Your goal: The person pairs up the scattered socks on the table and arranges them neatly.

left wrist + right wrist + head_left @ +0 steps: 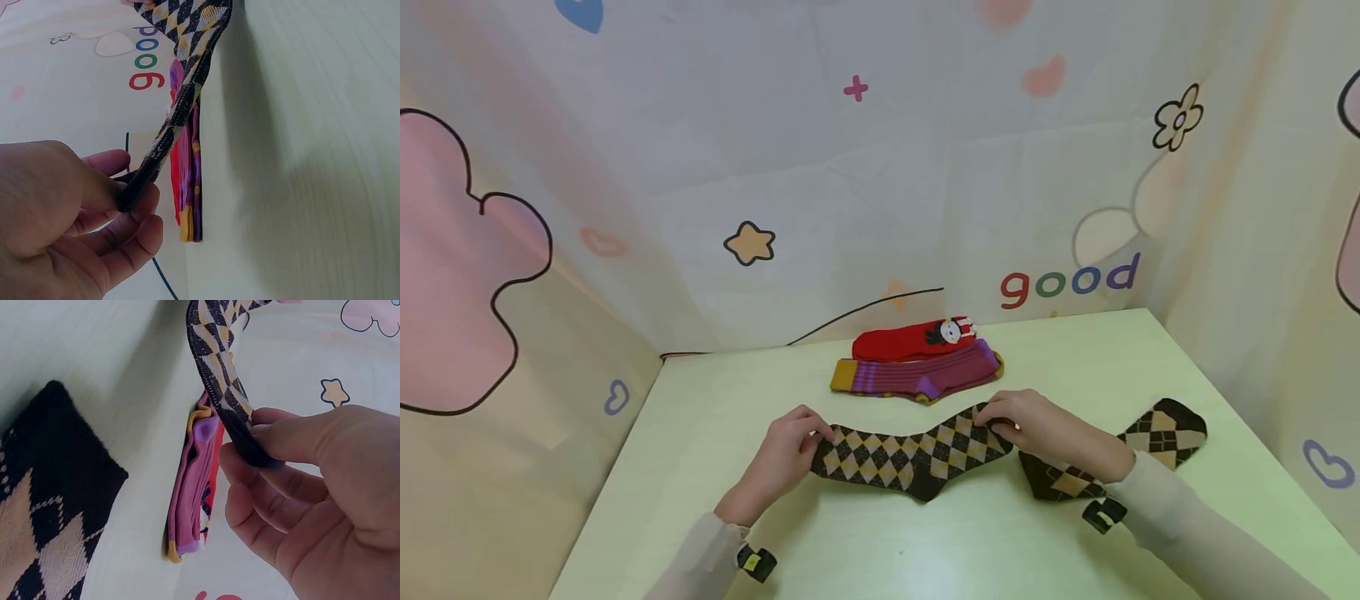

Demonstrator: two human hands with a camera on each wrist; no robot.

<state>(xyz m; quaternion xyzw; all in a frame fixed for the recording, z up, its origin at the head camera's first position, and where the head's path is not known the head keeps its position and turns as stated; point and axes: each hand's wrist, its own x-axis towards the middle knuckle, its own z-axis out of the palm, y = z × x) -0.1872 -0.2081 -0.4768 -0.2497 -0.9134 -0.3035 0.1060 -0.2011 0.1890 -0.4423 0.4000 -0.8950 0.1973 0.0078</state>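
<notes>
An argyle sock (pixel 880 457) in black, grey and yellow is stretched sideways between both hands, raised over the table with its dark heel hanging lowest. My left hand (pixel 787 450) pinches the cuff end between thumb and fingers; the left wrist view shows that dark edge (pixel 140 181) in the grip. At the other end, my right hand (pixel 1026 421) pinches the black toe (pixel 253 447). A second argyle sock (pixel 1165 437), with larger tan and black diamonds, lies on the table at the right, partly hidden under the right forearm.
Behind the held sock, a purple ribbed sock (pixel 925 373) with mustard ends lies along a red sock (pixel 895 342) bearing a cartoon figure. The pale table (pixel 700 467) meets a printed curtain (pixel 850 192) at its back edge; curtains also stand at both sides.
</notes>
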